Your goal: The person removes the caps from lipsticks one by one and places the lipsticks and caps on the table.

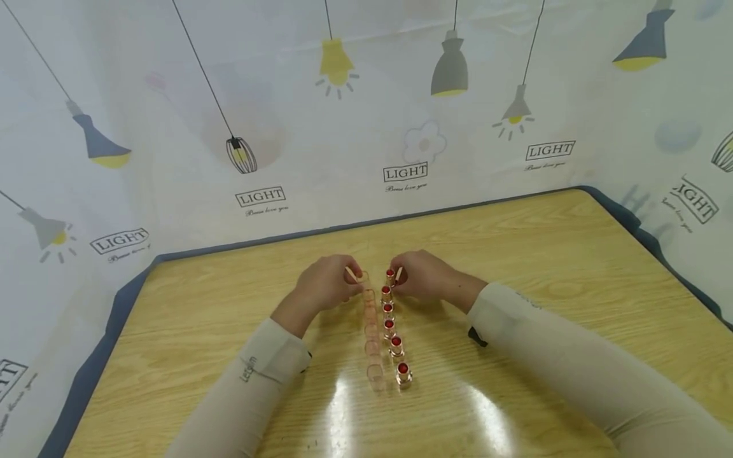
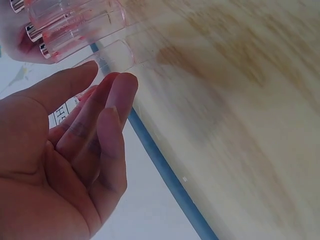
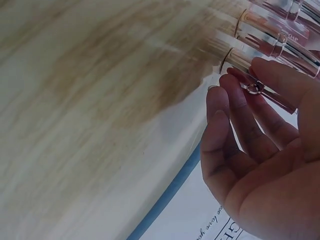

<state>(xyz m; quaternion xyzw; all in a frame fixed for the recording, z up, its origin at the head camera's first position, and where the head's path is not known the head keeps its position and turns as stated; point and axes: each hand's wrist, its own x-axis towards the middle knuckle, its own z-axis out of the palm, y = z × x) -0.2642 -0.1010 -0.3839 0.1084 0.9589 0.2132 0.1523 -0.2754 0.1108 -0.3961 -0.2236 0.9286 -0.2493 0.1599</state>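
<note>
Two rows stand side by side on the wooden table: several clear pinkish caps on the left and several upright red lipsticks on the right. My left hand is at the farthest clear cap. In the left wrist view that hand has nearly straight fingers, with the tips just touching the cap. My right hand pinches the farthest lipstick. The right wrist view shows this lipstick between the thumb and fingers of the right hand.
A white curtain printed with lamps and the word LIGHT hangs close behind and beside the table. A blue border runs along the table's far and side edges. Bare wood lies to the left and right of the rows.
</note>
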